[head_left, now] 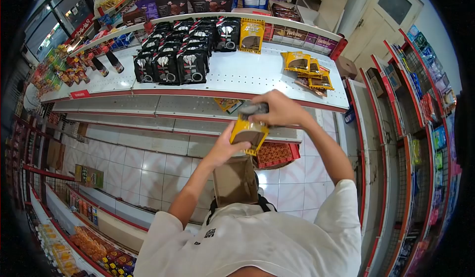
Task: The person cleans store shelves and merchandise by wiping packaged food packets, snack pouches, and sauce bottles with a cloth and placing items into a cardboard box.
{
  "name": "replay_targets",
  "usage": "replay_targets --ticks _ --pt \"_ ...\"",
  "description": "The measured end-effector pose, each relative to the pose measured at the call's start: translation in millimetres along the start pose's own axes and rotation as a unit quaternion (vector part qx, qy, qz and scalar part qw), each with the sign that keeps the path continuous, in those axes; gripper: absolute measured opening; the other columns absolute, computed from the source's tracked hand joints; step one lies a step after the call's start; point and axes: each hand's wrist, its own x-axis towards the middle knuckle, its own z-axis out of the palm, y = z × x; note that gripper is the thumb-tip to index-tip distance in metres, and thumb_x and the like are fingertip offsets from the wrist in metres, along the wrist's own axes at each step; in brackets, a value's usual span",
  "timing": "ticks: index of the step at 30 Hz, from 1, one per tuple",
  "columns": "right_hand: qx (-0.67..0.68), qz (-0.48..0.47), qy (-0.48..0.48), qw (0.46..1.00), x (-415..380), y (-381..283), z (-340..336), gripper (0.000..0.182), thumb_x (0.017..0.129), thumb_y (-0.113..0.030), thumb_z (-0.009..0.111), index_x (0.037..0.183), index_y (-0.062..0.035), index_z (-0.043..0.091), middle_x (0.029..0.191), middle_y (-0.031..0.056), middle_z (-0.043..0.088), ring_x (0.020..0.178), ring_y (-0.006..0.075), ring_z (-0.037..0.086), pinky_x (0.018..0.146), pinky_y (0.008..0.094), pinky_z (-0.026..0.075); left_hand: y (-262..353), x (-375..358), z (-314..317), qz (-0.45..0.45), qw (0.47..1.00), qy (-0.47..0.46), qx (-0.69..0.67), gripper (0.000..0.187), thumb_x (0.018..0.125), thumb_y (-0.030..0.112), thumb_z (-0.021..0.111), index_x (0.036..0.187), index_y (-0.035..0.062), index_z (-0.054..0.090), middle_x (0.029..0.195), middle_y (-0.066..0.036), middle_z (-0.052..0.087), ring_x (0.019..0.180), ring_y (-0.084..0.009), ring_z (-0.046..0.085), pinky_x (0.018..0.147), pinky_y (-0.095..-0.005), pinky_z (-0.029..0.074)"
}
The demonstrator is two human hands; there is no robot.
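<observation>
My left hand [223, 149] grips a yellow packet [246, 134] with a brown panel, thumb across its lower front. At the packet's top edge, my right hand [279, 109] is closed on a grey, cloth-like bundle [254, 109], slightly blurred. The two hands are close together, just in front of the top shelf [237, 76]. One yellow packet [251, 35] stands upright at the back of that shelf, right of several rows of black packets [192, 65]. A loose pile of yellow packets [309, 69] lies at the shelf's right end.
Below my hands is an open cardboard box [232, 180], with a red crate [277, 154] beside it. Lower shelves [183, 107] run under the top one, with a yellow packet [227, 103] on one. Stocked racks [415, 128] flank me on the right. A carton [89, 176] sits at left.
</observation>
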Motion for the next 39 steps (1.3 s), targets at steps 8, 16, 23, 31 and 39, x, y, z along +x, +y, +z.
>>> replay_targets --ticks 8,16,23,31,39 --pt "-0.057 0.021 -0.083 0.995 44 24 -60 0.044 0.073 -0.035 0.073 0.099 -0.0003 0.063 0.077 0.0134 0.063 0.072 0.0217 0.058 0.068 0.0336 0.046 -11 63 -20 0.043 0.995 0.084 -0.026 0.044 0.085 0.009 0.067 0.125 0.0089 0.048 0.107 0.001 0.059 0.096 -0.0084 0.056 0.075 -0.0241 0.051" --pt "-0.265 0.054 0.097 0.958 109 76 -109 0.046 0.074 -0.022 0.073 0.114 -0.0015 0.061 0.101 0.0189 0.064 0.094 0.0315 0.061 0.084 0.0367 0.047 4 153 -47 0.293 0.846 0.296 0.332 0.031 0.082 0.006 0.060 0.112 0.0029 0.052 0.110 -0.011 0.054 0.097 -0.0261 0.056 0.081 -0.0358 0.049" --pt "-0.326 0.080 0.126 0.933 192 165 -113 0.043 0.075 -0.024 0.072 0.113 -0.0053 0.062 0.105 0.0175 0.065 0.097 0.0337 0.061 0.083 0.0396 0.048 3 185 -47 0.269 0.673 0.310 0.615 0.026 0.081 0.020 0.057 0.104 0.0089 0.058 0.102 -0.008 0.055 0.098 -0.0272 0.050 0.084 -0.0402 0.040" --pt "-0.333 0.095 0.162 0.924 220 175 -106 0.040 0.072 -0.024 0.071 0.109 -0.0102 0.065 0.104 0.0166 0.065 0.097 0.0336 0.062 0.083 0.0431 0.049 -1 188 -51 0.238 0.665 0.330 0.627 0.023 0.079 0.025 0.059 0.096 0.0097 0.061 0.100 -0.007 0.055 0.096 -0.0264 0.050 0.082 -0.0396 0.040" --pt "-0.346 0.105 0.157 0.919 218 174 -106 0.043 0.074 -0.021 0.072 0.114 -0.0112 0.062 0.108 0.0155 0.064 0.100 0.0320 0.061 0.085 0.0418 0.049 19 238 -47 0.223 0.728 0.117 0.638 0.030 0.084 0.018 0.056 0.113 0.0143 0.063 0.117 -0.016 0.047 0.107 -0.0376 0.047 0.092 -0.0466 0.042"
